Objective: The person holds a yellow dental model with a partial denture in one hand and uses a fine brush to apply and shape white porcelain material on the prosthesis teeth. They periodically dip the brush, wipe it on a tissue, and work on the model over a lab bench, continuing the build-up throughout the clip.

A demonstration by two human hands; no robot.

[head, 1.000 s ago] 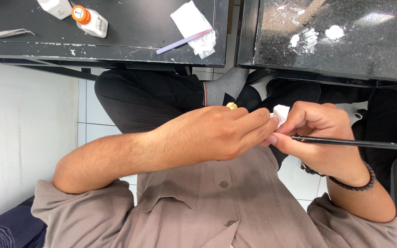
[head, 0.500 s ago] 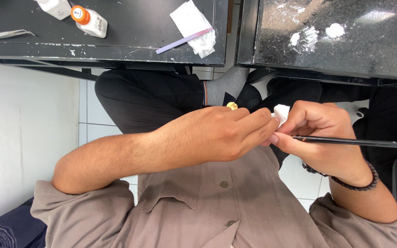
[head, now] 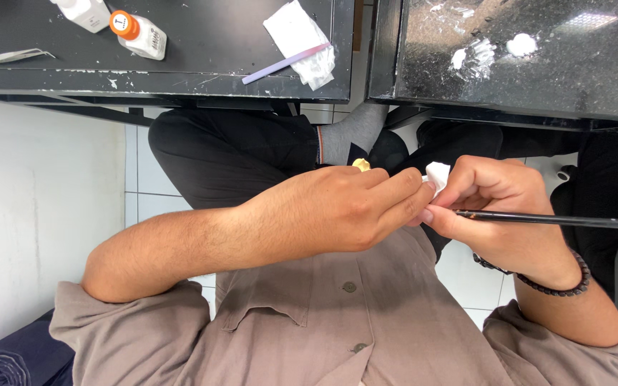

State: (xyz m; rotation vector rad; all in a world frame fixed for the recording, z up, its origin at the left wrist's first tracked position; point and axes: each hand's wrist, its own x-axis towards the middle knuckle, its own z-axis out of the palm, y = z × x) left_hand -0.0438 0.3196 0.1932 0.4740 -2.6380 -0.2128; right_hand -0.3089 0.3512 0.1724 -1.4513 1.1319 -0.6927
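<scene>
Black and thin, the brush handle [head: 559,219] runs out sideways from the right hand [head: 498,214], pinched between thumb and fingers. That same hand also has a small white wad [head: 437,174] tucked against its fingertips, looks like tissue or cotton. The left hand [head: 337,211] is curled shut around a tiny yellowish piece [head: 360,164], only a bit of it pokes out above the knuckles so I can't tell what it is. Both hands meet fingertip to fingertip, up over the lap and the taupe button shirt [head: 337,322]. Further off on the dark worktop [head: 209,50] sit a little bottle with an orange cap [head: 137,33], metal tweezers [head: 8,57], and a purple stick [head: 285,63] lying on a folded white wipe [head: 300,39].
</scene>
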